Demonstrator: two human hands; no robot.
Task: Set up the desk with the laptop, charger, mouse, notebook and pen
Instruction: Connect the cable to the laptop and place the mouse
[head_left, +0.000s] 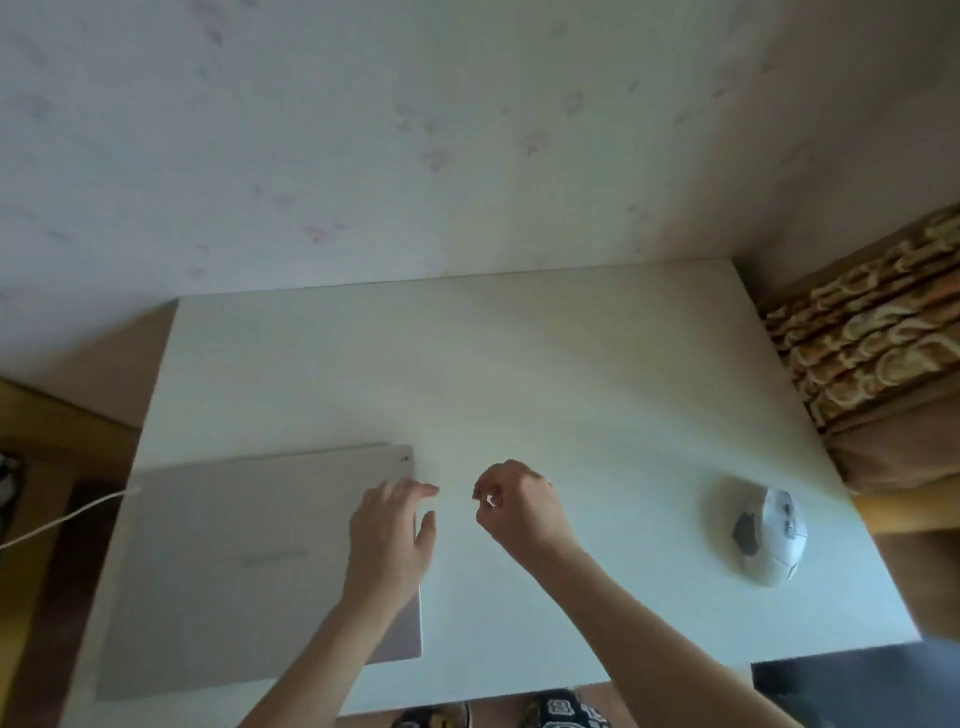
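1. Head view, near edge of the desk (519, 364): below the desk's front edge patterned fabric shows, probably the person's clothing, cut off by the frame so I cannot say more.
2. The laptop (249, 566) lies closed and flat at the desk's near-left corner, its left side just over the desk's left edge. It looks rigid, smooth and fairly heavy, so I judge it is best slid or lifted with both hands at opposite edges, never by the lid corner alone.
3. The left hand (389, 540) hovers over or rests on the laptop's right edge, fingers loosely spread, thumb apart; whether it touches the lid I cannot tell.
4. The right hand (519, 504) is just beside it over bare desk, thumb and forefinger pinched on something small and pale. A faint thin line seems to run between the two hands; it may be a cord or a slim pen, too blurred to name.
5. The mouse (753, 535) sits well apart near the desk's right edge: small, light, glossy, likely slippery; a palm-over grip at the sides suits it.
6. The charger cable (67, 514) enters the laptop's far-left corner, limp and light; its brick is out of frame.
7. Notebook: not visible anywhere.
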